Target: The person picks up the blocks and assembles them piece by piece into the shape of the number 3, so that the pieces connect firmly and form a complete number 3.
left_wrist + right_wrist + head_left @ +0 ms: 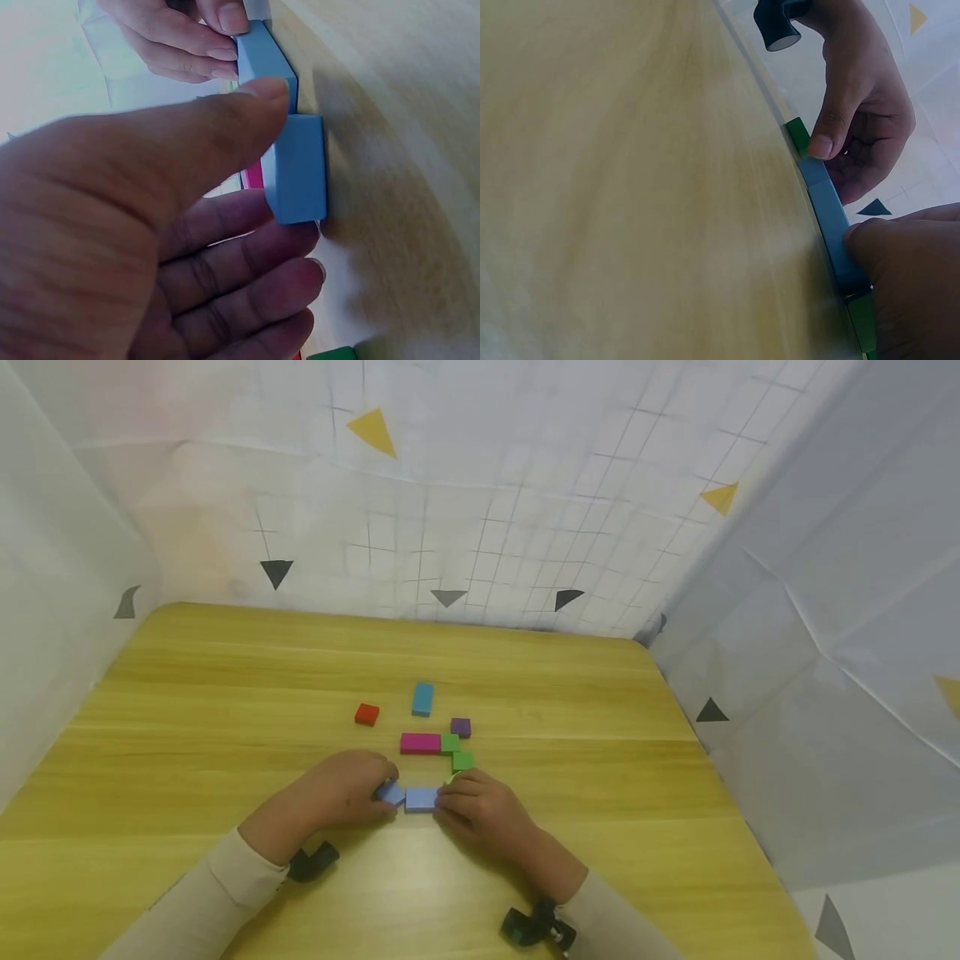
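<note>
In the head view, my left hand (341, 789) pinches a small light blue block (390, 793) between thumb and fingers, and the block sits slightly askew. Its corner meets the left end of a longer light blue block (421, 800). At that block's right end are the thumb and fingertips of my right hand (483, 810), gripping it. The left wrist view shows my left thumb on the smaller block (300, 169), fingers curving below. In the right wrist view, one green block (798, 136) shows beside my left thumb, another green block (861, 322) by my right hand.
Just beyond the hands lie a magenta block (420, 743), a green square (450, 742) against its end, a second green square (462, 762) and a purple block (461, 727). Farther back are a red block (367, 714) and a blue block (422, 699). Patterned sheets surround the wooden table (600, 735).
</note>
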`<state>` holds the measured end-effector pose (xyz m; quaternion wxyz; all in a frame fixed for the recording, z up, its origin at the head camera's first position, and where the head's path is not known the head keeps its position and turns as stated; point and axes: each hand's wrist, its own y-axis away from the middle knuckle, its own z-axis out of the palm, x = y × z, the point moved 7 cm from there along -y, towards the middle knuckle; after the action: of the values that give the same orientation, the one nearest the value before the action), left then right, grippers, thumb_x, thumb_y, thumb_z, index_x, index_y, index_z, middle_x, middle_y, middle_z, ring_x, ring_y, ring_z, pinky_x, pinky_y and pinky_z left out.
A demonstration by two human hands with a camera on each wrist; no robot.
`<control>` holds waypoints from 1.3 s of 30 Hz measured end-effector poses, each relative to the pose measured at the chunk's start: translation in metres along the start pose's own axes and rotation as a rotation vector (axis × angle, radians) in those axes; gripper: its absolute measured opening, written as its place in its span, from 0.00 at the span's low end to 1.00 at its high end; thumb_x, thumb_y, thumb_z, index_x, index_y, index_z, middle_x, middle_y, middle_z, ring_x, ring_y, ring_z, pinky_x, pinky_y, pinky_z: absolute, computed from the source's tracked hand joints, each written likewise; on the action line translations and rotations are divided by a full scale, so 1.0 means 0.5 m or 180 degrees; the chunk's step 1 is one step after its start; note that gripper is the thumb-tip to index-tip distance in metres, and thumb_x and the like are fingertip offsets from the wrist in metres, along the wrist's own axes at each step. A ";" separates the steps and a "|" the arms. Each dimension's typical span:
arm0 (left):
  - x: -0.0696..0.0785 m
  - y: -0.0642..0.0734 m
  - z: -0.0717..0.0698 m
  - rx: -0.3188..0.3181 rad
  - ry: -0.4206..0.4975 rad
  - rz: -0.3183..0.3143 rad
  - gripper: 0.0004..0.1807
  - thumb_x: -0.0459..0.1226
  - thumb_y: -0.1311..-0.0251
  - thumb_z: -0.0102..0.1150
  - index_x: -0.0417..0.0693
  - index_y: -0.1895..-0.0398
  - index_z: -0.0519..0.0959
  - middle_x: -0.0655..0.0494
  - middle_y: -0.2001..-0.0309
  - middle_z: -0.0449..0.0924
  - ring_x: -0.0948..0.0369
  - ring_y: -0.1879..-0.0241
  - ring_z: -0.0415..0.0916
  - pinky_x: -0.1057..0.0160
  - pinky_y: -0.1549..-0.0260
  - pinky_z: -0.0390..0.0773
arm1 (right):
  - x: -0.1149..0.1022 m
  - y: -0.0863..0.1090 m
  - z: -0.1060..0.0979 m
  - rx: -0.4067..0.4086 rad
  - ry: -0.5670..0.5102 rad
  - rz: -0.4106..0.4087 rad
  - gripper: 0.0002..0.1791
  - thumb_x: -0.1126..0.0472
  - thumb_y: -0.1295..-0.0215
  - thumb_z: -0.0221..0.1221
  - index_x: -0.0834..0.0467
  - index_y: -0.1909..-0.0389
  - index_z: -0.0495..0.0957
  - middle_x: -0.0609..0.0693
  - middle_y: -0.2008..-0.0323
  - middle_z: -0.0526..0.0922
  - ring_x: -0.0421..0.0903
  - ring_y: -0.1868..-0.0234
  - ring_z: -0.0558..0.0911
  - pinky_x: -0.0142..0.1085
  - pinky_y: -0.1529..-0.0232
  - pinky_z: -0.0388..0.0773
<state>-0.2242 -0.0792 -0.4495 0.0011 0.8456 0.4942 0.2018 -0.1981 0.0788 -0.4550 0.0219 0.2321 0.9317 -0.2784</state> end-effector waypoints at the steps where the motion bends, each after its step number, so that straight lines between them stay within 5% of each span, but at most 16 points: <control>1: 0.000 0.000 0.000 0.0002 -0.0002 0.0004 0.14 0.51 0.52 0.64 0.54 0.69 0.76 0.63 0.79 0.69 0.64 0.77 0.65 0.65 0.76 0.66 | -0.001 0.000 0.000 -0.0003 -0.0004 0.0005 0.08 0.56 0.44 0.61 0.52 0.64 0.83 0.42 0.62 0.83 0.37 0.56 0.76 0.26 0.50 0.70; 39: -0.003 0.001 0.001 0.0004 -0.0055 -0.0014 0.16 0.51 0.52 0.63 0.54 0.64 0.76 0.65 0.75 0.69 0.64 0.74 0.65 0.66 0.72 0.67 | -0.003 -0.005 -0.005 0.0005 0.0002 -0.0067 0.08 0.57 0.45 0.61 0.53 0.65 0.83 0.43 0.63 0.82 0.38 0.57 0.76 0.25 0.52 0.70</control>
<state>-0.2240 -0.0806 -0.4503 0.0053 0.8462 0.4963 0.1941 -0.1974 0.0777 -0.4513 0.0185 0.2223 0.9339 -0.2792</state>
